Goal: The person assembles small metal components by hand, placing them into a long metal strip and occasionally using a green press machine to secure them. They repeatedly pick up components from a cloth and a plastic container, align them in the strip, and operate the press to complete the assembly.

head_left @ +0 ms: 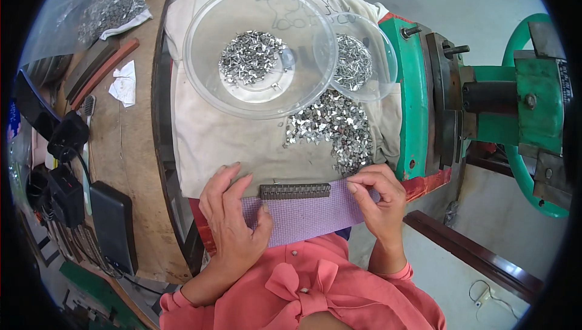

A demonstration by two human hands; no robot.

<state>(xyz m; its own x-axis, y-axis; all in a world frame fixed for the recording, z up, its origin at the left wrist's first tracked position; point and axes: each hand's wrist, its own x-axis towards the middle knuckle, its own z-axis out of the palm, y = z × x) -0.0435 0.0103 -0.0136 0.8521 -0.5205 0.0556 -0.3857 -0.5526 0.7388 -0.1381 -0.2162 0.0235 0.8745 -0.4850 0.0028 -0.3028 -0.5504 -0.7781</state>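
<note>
The left hand (235, 218) has its fingers spread and seems to grip nothing; its thumb is just beside the near left corner of the strip (295, 191). Thumb and forefinger of the right hand (382, 201) come close together, but I cannot tell if a small piece is between them. The strip, dark and slotted, lies between the hands at the far edge of the purple mat (306, 221). I judge that the step in hand is fine work at this strip, and the next move calls for a precise fingertip pinch. Beyond lie loose metal bits (339, 125) on the cloth (197, 148), then the large bowl (205, 57) and the small bowl (385, 66), both holding metal parts. The cloth carries line drawings; the plate (567, 84) on the green machine (412, 105) is too small to read.
</note>
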